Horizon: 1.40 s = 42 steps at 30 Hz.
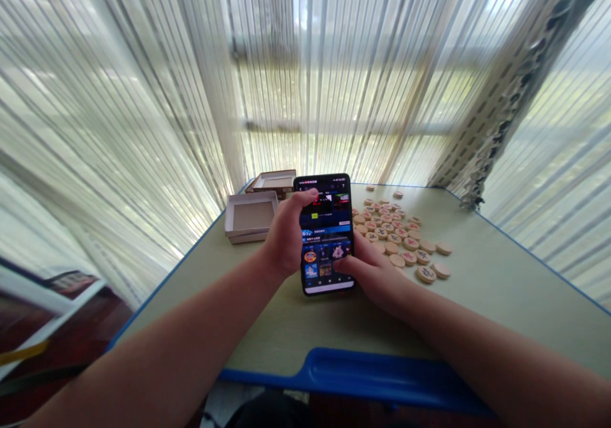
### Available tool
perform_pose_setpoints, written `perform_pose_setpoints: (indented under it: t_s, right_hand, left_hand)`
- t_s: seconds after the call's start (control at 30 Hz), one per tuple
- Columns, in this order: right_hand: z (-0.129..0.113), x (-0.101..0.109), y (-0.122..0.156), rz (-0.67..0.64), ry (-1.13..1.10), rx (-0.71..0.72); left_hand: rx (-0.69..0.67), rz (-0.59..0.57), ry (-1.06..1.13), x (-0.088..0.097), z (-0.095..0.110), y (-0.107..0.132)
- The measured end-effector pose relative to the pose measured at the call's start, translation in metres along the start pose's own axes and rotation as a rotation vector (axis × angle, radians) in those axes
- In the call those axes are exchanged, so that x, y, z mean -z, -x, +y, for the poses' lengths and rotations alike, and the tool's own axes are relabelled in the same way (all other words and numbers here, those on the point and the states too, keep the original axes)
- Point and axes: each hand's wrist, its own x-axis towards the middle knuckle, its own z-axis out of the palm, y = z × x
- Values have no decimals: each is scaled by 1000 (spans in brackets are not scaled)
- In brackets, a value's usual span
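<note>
A black smartphone (326, 230) is held upright over the table, its lit screen facing me with a dark page of pictures and text. My left hand (286, 234) grips its left edge, the thumb lying over the upper part of the screen. Around the lower right edge my right hand (375, 272) is closed, its thumb over the lower screen. The fingers behind the phone are hidden. Just to the right and behind lie several round wooden Chinese chess pieces (391, 248), some showing red or dark characters, others plain side up.
Left of the phone stands an open shallow box (230, 229), with a second box part (252, 183) behind it. The pale table (482, 269) has a blue rim and a blue front tray (372, 374). Striped sheer curtains (344, 65) hang close behind the table.
</note>
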Motion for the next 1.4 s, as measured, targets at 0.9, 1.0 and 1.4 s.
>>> perform_pose_setpoints:
  t_s: [0.9,1.0,1.4]
  right_hand:
    - [3,2,1,10,-38,-24]
    - [4,2,1,30,-54,-37]
    - [0,-3,-2,4,-9,-1]
  left_hand:
    - [15,-40,1,-1,1,0]
    - [1,-19,-8,-1,1,-1]
    - [-10,-12,6,0,-1,-1]
